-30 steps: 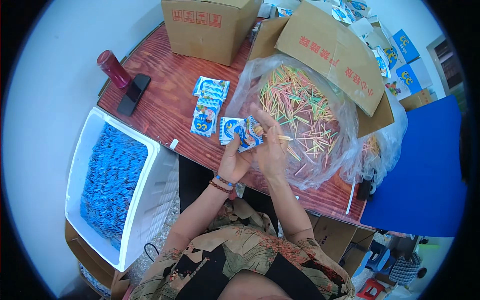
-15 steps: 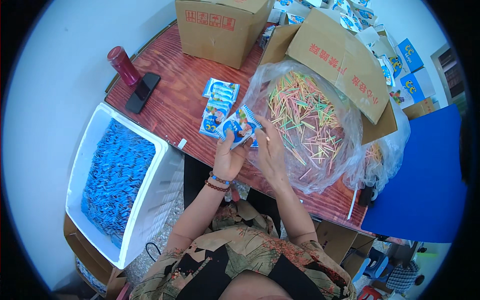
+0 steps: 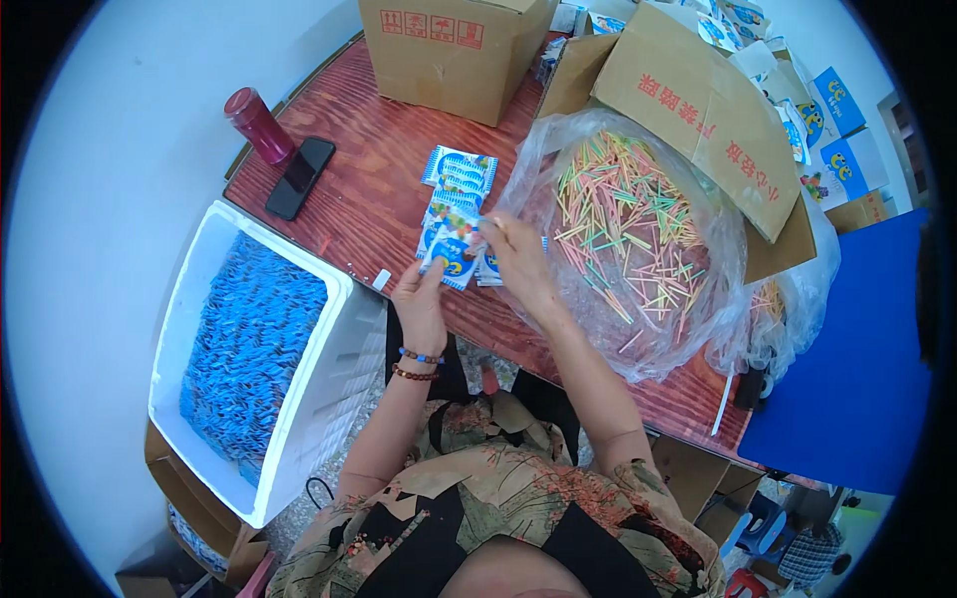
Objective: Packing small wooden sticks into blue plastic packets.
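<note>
A small blue-and-white sachet [image 3: 456,255] is pinched at its lower left edge by my left hand [image 3: 420,299], with the thumb on its face. My right hand [image 3: 518,261] has its fingers closed at the sachet's upper right edge. Just beyond it, several like sachets [image 3: 463,177] lie overlapping in a row on the red wooden table [image 3: 359,130]. More sachets [image 3: 488,271] show partly behind my right hand. To the right, a clear plastic bag [image 3: 648,344] holds many thin pastel sticks [image 3: 628,194].
At left a white foam box [image 3: 339,289] is full of blue sachets [image 3: 254,344]. A phone [image 3: 301,179] and a red-pink bottle [image 3: 259,127] stand near the left edge. Cardboard boxes [image 3: 449,70] and an opened carton [image 3: 698,120] fill the back. A blue panel [image 3: 837,359] is at right.
The view has shifted slightly, moving the table rightward in the picture. Both hands have lowered the sachet from a tilted position to a more upright one over the row.
</note>
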`<act>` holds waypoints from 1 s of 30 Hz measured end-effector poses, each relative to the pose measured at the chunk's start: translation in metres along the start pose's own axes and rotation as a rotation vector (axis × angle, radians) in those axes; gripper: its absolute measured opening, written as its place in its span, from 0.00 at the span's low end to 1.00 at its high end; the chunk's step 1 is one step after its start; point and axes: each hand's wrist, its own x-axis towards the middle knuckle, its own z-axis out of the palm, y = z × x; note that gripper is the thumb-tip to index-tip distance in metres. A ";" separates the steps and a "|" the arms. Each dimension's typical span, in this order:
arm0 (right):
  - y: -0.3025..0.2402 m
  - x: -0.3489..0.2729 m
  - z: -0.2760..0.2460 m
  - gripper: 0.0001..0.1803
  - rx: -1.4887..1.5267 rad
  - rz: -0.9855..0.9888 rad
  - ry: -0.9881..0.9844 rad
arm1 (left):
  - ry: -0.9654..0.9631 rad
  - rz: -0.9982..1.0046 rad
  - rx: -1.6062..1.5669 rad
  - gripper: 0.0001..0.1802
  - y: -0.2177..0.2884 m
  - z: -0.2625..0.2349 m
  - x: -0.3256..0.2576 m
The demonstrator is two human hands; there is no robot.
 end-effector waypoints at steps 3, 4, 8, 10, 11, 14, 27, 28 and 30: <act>0.010 0.014 0.017 0.12 -0.214 -0.038 -0.120 | 0.095 0.138 0.217 0.17 0.007 -0.013 0.006; 0.015 0.017 0.024 0.12 -0.318 -0.083 -0.051 | 0.093 0.140 0.224 0.17 0.008 -0.012 0.007; 0.022 0.022 0.025 0.11 -0.592 -0.038 -0.048 | 0.041 0.566 0.973 0.28 0.007 -0.007 0.006; 0.020 0.019 0.022 0.13 -0.578 -0.103 -0.025 | 0.024 0.600 1.105 0.29 0.001 -0.012 0.007; 0.017 0.017 0.016 0.14 -0.570 -0.169 0.000 | 0.004 0.633 1.231 0.29 0.000 -0.011 0.007; 0.014 0.004 -0.036 0.15 -0.638 -0.213 0.195 | 0.026 0.646 1.181 0.28 0.001 -0.005 0.006; 0.036 -0.017 -0.082 0.15 -0.506 -0.050 0.047 | -0.046 0.750 1.475 0.16 -0.021 0.037 0.010; 0.038 -0.014 -0.079 0.12 -0.555 -0.034 0.029 | -0.055 0.740 1.458 0.15 -0.023 0.036 0.010; 0.041 -0.010 -0.078 0.09 -0.600 -0.016 0.012 | -0.064 0.731 1.446 0.15 -0.025 0.037 0.010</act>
